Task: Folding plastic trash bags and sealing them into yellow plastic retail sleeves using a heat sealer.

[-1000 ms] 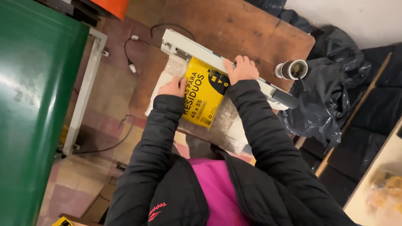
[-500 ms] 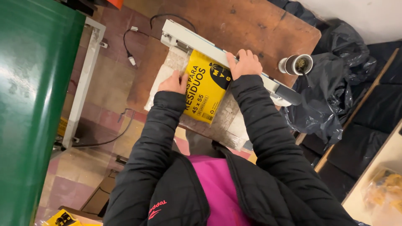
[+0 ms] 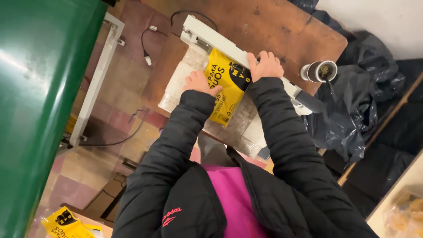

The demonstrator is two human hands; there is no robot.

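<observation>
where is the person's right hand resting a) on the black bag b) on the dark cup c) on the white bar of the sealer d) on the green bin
c: the right hand lies flat on the long white bar of the sealer, at the top edge of the yellow bag, while the left hand rests on that bag's left side.

Green bin [image 3: 39,101] standing at left, black cable [image 3: 147,42] trailing over the brown table [image 3: 282,26], cup [image 3: 320,71] sitting near its edge, dark plastic sacks [image 3: 352,110] lying beside it.
</observation>
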